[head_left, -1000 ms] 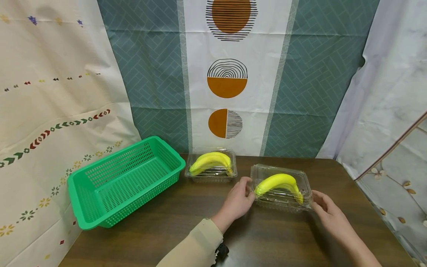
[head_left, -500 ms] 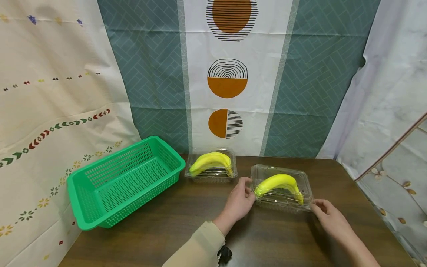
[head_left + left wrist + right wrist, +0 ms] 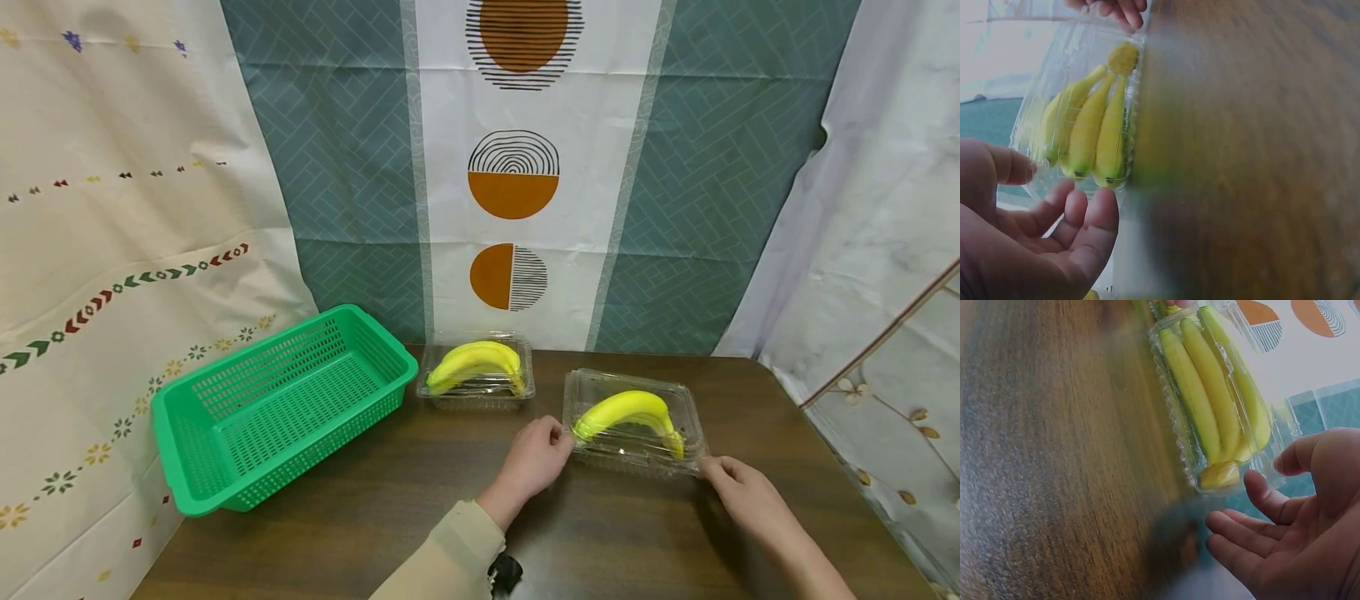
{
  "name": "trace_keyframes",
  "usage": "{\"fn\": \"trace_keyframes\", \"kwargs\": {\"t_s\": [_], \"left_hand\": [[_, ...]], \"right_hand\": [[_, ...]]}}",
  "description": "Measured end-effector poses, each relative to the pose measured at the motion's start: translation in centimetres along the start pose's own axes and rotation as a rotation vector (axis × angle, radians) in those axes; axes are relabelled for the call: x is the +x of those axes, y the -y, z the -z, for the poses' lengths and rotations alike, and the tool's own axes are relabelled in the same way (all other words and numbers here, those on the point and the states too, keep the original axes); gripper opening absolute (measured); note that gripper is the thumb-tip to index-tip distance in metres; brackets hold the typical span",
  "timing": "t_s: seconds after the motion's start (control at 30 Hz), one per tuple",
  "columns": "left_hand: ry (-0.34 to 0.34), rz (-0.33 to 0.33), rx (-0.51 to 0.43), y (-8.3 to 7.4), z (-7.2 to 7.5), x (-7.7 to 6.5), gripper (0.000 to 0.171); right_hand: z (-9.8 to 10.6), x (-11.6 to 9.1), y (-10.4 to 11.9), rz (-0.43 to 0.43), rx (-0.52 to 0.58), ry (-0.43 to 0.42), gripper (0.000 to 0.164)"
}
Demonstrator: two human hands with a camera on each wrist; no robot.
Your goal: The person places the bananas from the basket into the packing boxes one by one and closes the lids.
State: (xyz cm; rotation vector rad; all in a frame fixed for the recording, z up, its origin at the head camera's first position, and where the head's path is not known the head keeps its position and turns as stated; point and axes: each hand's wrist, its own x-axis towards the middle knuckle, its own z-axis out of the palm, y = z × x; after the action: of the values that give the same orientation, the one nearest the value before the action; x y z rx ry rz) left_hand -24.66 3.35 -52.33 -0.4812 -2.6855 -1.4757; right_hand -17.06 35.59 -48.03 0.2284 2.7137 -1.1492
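Note:
A clear plastic clamshell box (image 3: 678, 406) with a bunch of yellow bananas (image 3: 626, 408) inside lies on the right part of the table. My left hand (image 3: 531, 462) is at its front left corner, thumb and fingertips pinching the rim. At the front right corner, my right hand (image 3: 750, 496) pinches the edge between thumb and index finger. The left wrist view shows the left thumb (image 3: 1016, 167) against the clear plastic and the other fingers bent below the banana tips. In the right wrist view the remaining right fingers (image 3: 1235, 537) extend loosely beside the box.
A second clear clamshell box (image 3: 480, 398) holding bananas (image 3: 476, 360) stands further back, left of the first. A green perforated basket (image 3: 300, 479) sits at the left of the brown table (image 3: 420, 517). Patterned cloths (image 3: 352, 150) hang behind and at both sides.
My right hand has slid slightly toward the front right corner, its fingers closing on the edge. My left fingers have drawn down a little toward the front left corner. The boxes look unmoved.

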Motion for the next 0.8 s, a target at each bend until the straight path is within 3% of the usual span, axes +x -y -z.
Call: {"fn": "trace_keyframes", "kwargs": {"t_s": [0.2,0.4,0.57,0.8], "left_hand": [[0.042,0.064,0.019,-2.3,1.3,-0.8,0.016],[0.043,0.069,0.036,-1.8,0.9,-0.5,0.017],[0.056,0.08,0.026,-2.5,1.3,-0.9,0.018],[0.029,0.016,0.017,-2.1,1.1,-0.9,0.02]], "right_hand": [[0.0,0.1,0.1,-0.018,0.006,-0.002,0.057],[0.1,0.2,0.3,-0.037,0.017,0.015,0.052],[0.0,0.1,0.3,-0.03,0.033,0.012,0.051],[-0.1,0.0,0.2,-0.035,0.091,0.006,0.049]]}}
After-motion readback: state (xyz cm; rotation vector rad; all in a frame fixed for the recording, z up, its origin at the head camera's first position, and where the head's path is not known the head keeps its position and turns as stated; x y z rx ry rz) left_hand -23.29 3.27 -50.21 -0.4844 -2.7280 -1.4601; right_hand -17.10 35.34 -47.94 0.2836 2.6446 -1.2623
